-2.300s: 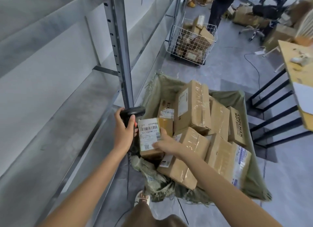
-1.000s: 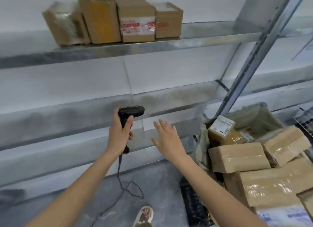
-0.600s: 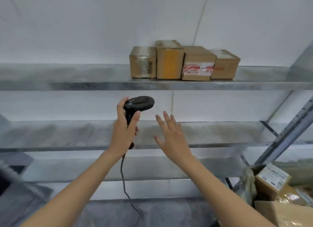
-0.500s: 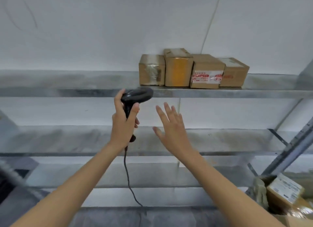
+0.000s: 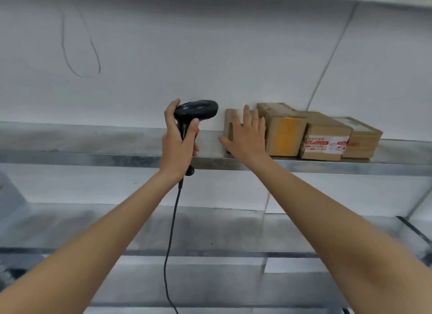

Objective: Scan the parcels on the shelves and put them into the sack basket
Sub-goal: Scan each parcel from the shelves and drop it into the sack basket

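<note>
white wall (image 5: 210,56), dark looping scribble (image 5: 79,44)

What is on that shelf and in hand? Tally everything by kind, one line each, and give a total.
Cardboard parcels on the shelf: 4 ()
Barcode scanners, gripped in the left hand: 1
Total: 5

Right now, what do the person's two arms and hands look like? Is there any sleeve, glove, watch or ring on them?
Both forearms are bare as far as the picture shows: no sleeve reaches into view. The left hand and the right hand wear no gloves. No watch or bracelet shows on either wrist, and no ring on the visible fingers. No marks or tattoos are visible on the arms.
</note>
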